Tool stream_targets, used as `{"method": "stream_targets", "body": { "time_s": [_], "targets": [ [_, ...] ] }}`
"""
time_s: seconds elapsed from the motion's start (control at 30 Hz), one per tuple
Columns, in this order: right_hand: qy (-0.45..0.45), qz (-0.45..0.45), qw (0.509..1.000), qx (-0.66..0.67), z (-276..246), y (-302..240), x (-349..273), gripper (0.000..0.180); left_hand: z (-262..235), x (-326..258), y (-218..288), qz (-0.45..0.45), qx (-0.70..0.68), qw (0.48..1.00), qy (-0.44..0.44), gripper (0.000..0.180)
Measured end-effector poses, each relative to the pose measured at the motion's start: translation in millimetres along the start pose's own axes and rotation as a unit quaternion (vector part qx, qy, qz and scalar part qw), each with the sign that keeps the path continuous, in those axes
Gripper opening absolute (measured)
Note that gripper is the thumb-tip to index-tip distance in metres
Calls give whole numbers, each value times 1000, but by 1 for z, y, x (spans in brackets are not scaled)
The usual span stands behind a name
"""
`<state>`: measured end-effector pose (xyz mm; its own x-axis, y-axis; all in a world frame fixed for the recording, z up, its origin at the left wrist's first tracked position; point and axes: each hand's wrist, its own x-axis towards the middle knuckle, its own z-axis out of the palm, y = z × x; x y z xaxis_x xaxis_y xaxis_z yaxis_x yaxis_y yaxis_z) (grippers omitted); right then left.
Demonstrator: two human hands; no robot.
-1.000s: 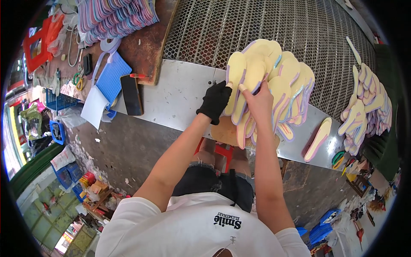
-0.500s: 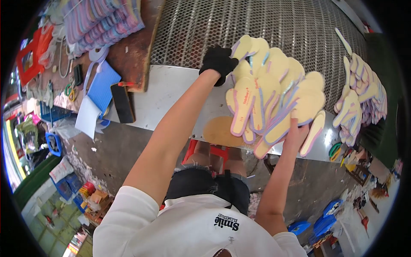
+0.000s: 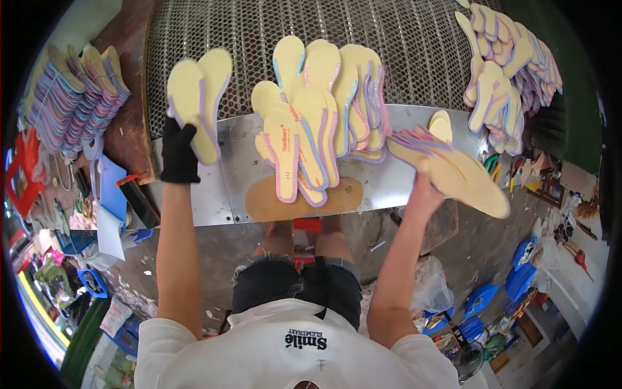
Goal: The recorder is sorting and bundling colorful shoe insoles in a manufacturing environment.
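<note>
My left hand [image 3: 178,152], in a black knitted glove, grips a pair of cream insoles [image 3: 207,91] by the middle, with their purple edges showing, above the metal ledge. My bare right hand [image 3: 426,189] is closed around a fanned stack of insoles [image 3: 463,170], held tilted with the cream faces up and pink and purple layers at the edge. Between my hands lies a loose pile of insoles [image 3: 314,107], cream with blue, purple and pink edges, some with red print. The pile overlaps a brown oval pad [image 3: 262,202] on the ledge's near edge.
A metal mesh surface [image 3: 240,26] stretches away behind the metal ledge [image 3: 240,152]. Tied bundles of insoles [image 3: 81,97] stand at far left; another insole heap [image 3: 512,71] lies at far right. A dark flat block [image 3: 139,202] and blue pad [image 3: 113,194] sit at the left.
My left hand has moved left, away from the pile, with two insoles. The right hand has lifted a stack off the pile toward the right. The view has shifted too.
</note>
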<state>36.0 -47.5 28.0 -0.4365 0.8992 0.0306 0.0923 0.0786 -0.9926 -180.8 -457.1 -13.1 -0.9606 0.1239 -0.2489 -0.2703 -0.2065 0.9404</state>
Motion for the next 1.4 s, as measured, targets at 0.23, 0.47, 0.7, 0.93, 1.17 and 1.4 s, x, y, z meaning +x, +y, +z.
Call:
{"method": "stream_targets", "body": {
  "time_s": [0.23,0.47,0.7,0.93,1.17,1.4],
  "targets": [
    [-61,-1,998,0,-10,-18,21,59,31,-83,7,-181,-193,964,-8,66],
    [-106,-72,988,-84,-9,25,37,54,44,-104,-20,-236,-245,940,7,58],
    [-194,58,978,-59,31,-85,-6,43,71,-116,-6,-200,-140,969,33,34],
    [-485,87,842,-217,155,-82,-121,50,55,-133,5,-145,-210,967,-21,64],
    [-485,-139,810,-298,197,-32,-209,46,26,-114,-33,76,361,920,133,63],
    [-514,-117,813,-248,159,-16,-202,34,4,-108,-36,-52,484,849,208,73]
  ]
}}
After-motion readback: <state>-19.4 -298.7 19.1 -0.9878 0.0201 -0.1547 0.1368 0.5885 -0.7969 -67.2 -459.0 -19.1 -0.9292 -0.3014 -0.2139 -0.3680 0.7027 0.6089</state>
